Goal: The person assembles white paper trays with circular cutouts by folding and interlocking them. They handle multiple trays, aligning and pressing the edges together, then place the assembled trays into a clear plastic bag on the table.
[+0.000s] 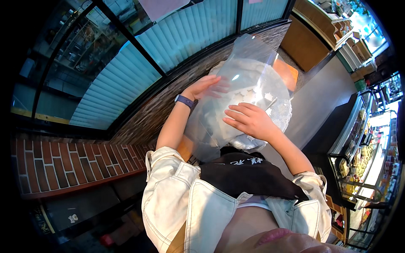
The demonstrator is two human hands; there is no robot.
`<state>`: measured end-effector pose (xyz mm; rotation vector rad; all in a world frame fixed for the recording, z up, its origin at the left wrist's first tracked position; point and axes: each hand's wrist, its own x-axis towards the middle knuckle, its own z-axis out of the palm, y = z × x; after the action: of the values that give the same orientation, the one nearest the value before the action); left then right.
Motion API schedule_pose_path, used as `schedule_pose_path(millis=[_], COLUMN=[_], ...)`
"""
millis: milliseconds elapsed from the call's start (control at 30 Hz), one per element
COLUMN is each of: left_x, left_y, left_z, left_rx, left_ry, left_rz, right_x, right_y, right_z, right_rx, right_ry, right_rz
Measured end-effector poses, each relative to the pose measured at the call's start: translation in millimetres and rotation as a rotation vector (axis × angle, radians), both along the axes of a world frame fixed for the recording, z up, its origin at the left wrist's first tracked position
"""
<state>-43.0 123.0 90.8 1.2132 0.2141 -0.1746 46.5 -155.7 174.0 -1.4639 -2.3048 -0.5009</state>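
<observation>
head view: a clear plastic bag [249, 71] sits over a round white tray [280, 111] with a lacy edge, on a wooden worktop [287, 71] beside a dark brick ledge [143, 120]. the bag's open top stands up and away from the person, its lower part drapes toward the apron. left hand [204, 87] lies behind/under the film, fingers stretched out flat, not closed on anything that shows; seen through the plastic, so blurred. purple watch [184, 100] on that wrist. right hand [249, 120] lies on top of the bag, palm down, fingers spread and pointing left, pressing the film onto the tray, no grip visible. small pale star-like pieces [249, 93] show through the plastic between the two hands. the person wears a pale jacket [177, 189] and black apron [244, 175]. to the right, a glass display case [358, 143] with packaged goods; behind the ledge, ribbed blue-green glass panels [185, 33] in black frames.
</observation>
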Motion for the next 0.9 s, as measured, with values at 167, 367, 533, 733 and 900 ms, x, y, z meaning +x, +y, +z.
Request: schedule_pose_path(millis=[167,367,533,733,900], left_x=[8,18,27,41,34], left_y=[0,-11,-18,-21,-7], left_z=[41,64,71,52,-48], left_rx=[0.39,0.448,0.513,0.624,0.952], left_ry=[0.01,-0.082,-0.069,0.047,0.303], left_rz=[0.061,0.041,0.024,-0.142,-0.288], right_x=[-4,-10,-15,-28,-31], right_y=[-13,-25,-34,-43,-44], right_z=[-4,-10,-17,-38,-54], right_rx=[-0.016,0.035,0.037,0.123,-0.008], right_ry=[0.007,-0.008,0.082,0.122,0.241], right_rz=[-0.092,-0.17,-0.224,-0.238,-0.19])
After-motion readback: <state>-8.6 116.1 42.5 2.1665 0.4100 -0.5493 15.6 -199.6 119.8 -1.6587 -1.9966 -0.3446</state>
